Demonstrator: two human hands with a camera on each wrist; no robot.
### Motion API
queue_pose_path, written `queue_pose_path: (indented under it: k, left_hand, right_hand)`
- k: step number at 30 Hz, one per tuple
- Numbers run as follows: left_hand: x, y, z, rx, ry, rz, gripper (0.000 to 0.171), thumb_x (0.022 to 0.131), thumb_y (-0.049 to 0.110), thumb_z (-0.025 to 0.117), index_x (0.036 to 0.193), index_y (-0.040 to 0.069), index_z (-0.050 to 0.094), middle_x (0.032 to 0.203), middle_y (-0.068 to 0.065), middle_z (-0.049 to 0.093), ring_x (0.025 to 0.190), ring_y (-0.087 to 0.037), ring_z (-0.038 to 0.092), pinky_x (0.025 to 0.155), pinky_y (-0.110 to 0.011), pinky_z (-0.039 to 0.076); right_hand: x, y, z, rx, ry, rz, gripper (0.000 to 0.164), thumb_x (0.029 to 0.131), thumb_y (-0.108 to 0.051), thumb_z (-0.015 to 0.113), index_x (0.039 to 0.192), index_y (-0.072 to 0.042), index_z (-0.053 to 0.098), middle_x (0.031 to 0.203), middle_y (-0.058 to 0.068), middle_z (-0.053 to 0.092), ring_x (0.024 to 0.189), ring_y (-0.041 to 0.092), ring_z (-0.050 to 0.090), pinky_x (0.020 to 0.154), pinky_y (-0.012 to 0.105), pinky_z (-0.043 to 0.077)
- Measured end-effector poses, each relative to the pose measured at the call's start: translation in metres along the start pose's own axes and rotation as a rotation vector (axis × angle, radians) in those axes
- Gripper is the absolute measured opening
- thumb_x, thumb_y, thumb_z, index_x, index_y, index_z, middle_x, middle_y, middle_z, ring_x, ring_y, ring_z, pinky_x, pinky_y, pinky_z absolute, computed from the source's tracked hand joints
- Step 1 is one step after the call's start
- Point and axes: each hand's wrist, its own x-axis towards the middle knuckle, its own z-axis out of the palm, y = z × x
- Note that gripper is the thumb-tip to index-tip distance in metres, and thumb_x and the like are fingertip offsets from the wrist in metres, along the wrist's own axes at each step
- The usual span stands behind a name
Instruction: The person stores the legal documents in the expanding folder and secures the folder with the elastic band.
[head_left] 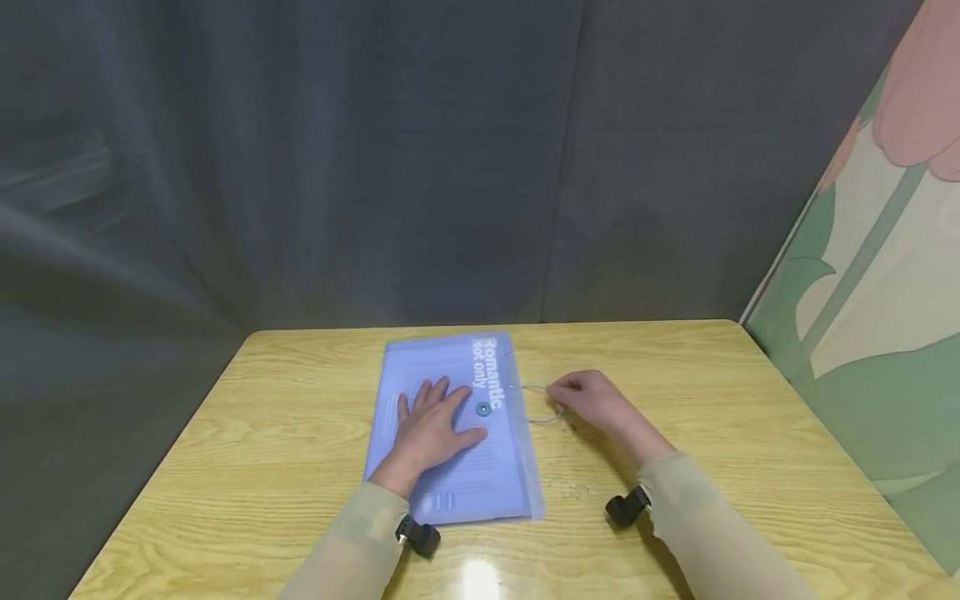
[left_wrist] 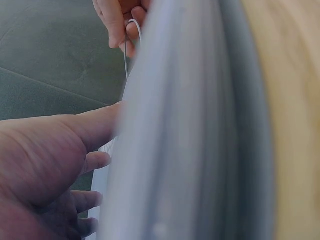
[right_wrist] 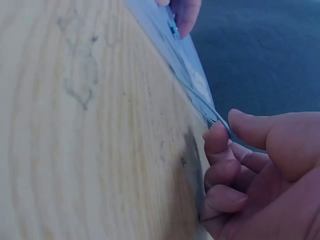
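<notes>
A translucent blue-purple document folder [head_left: 480,479] lies flat on the wooden table, its white lettering running down the right side. My left hand [head_left: 431,429] rests on it with fingers spread and the thumb pointing toward the round blue button [head_left: 483,408]. Off the folder's right edge, my right hand [head_left: 592,400] pinches a thin pale cord [head_left: 542,421] between thumb and forefinger. The cord [right_wrist: 202,100] stretches from the flap edge to those fingers in the right wrist view. In the left wrist view, the folder's blurred near edge [left_wrist: 175,150] covers much of the picture.
The wooden table [head_left: 300,417] has scribbled marks [head_left: 570,487] right of the folder. A dark grey curtain [head_left: 412,167] hangs behind the table's far edge. On the right stands a panel with a tulip pattern [head_left: 885,292]. Each wrist wears a small black camera [head_left: 628,507].
</notes>
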Motion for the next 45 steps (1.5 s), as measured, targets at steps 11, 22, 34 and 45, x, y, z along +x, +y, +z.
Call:
queue_pose_path:
  k: [11,22,34,45]
  left_hand:
    - [0.000,-0.002,-0.001,0.001,0.009,-0.010,0.078,0.095,0.050,0.083,0.160,0.016,0.057,0.173,-0.024,0.037,0.162,-0.052,0.024,0.124,-0.079,0.005]
    - [-0.002,-0.003,-0.007,-0.049,0.022,0.006,0.078,0.092,0.044,0.087,0.154,0.004,0.061,0.173,-0.033,0.029,0.162,-0.054,0.022,0.127,-0.075,0.012]
    - [-0.002,-0.008,-0.018,0.090,-0.037,-0.055,0.077,0.092,0.056,0.085,0.157,0.021,0.063,0.172,-0.018,0.041,0.162,-0.045,0.029,0.120,-0.085,0.005]
    - [-0.003,-0.014,-0.015,0.062,-0.038,-0.049,0.079,0.093,0.057,0.083,0.159,0.022,0.060,0.174,-0.017,0.038,0.164,-0.045,0.025,0.121,-0.084,0.003]
  right_hand:
    - [-0.004,-0.002,-0.001,0.253,-0.089,0.037,0.033,0.117,-0.020,0.054,0.129,0.005,0.073,0.098,0.005,0.071,0.076,0.017,0.046,0.067,0.029,0.039]
    - [0.002,0.001,0.009,0.116,-0.005,-0.124,0.033,0.110,-0.015,0.068,0.141,-0.003,0.071,0.141,0.018,0.067,0.127,0.034,0.063,0.108,0.048,0.052]
    - [0.012,-0.006,0.022,0.102,-0.035,-0.206,0.035,0.108,-0.016,0.072,0.141,-0.007,0.073,0.158,0.018,0.058,0.153,0.044,0.044,0.126,0.061,0.031]
    - [0.020,-0.014,0.035,0.092,-0.044,-0.279,0.037,0.105,-0.013,0.075,0.140,-0.003,0.071,0.154,0.017,0.062,0.149,0.042,0.050,0.125,0.061,0.033]
